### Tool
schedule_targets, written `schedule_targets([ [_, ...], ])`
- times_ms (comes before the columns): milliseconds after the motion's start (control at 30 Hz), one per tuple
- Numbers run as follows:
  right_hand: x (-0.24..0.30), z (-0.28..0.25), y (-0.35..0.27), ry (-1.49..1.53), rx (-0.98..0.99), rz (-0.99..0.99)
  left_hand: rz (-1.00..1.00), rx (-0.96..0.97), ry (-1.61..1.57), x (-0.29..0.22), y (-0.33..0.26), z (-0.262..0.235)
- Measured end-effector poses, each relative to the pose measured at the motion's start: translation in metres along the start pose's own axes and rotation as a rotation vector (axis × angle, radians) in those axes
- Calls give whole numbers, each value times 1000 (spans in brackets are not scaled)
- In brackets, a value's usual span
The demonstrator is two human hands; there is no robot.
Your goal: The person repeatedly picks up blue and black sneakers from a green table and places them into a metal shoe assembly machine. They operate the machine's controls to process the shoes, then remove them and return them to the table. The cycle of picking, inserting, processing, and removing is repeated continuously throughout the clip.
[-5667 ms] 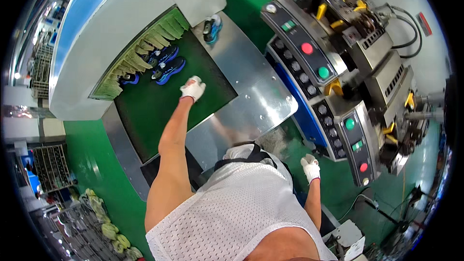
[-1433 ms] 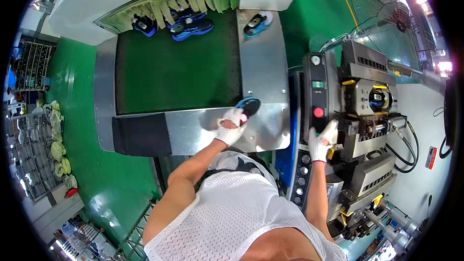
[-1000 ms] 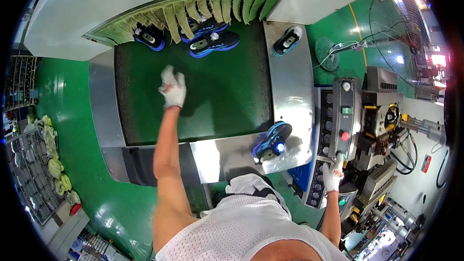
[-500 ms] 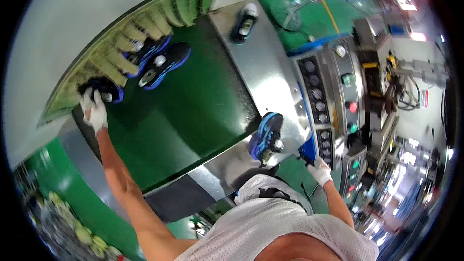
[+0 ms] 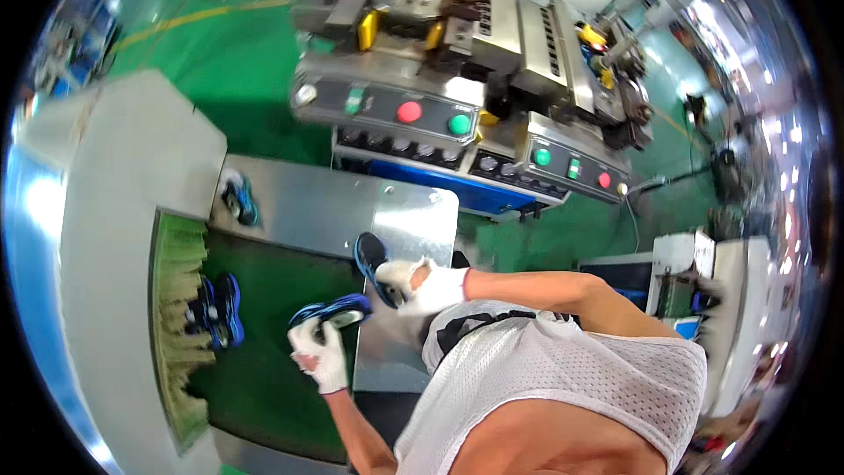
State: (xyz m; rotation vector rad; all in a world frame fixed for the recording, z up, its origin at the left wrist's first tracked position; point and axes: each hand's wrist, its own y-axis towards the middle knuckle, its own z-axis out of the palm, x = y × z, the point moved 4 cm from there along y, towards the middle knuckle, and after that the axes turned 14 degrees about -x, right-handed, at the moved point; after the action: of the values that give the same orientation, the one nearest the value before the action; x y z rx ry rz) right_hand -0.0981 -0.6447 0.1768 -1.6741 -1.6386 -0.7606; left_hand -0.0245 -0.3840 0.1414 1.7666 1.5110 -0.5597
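Head view: left hand (image 5: pixel 321 354) clamped on blue-black sneaker (image 5: pixel 336 307) over green belt (image 5: pixel 272 299); right hand (image 5: pixel 429 287) on second sneaker (image 5: pixel 370 252) at steel ledge (image 5: pixel 387 347), fingers hidden, can't tell. Probably light, soft upper, stiffer sole; grab heel.

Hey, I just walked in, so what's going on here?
A gloved person is handling shoes beside a green belt. The left hand holds a blue-and-black shoe over the belt; the right hand grips a second shoe at the metal ledge. Two more shoes sit by the fabric-strip curtain, and another shoe rests farther along the ledge.
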Motion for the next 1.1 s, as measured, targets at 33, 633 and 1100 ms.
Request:
schedule_targets([
  [33, 4, 2, -4, -107, -159, -122, 128, 56, -81, -48, 1, 18],
  [633, -170, -257, -336, 1541, -1337, 384, 563, 749, -814, -573, -78, 327],
  [1100, -198, -286, -450, 1322, -1862, 635, 523, 456, -68, -679, -107, 678],
])
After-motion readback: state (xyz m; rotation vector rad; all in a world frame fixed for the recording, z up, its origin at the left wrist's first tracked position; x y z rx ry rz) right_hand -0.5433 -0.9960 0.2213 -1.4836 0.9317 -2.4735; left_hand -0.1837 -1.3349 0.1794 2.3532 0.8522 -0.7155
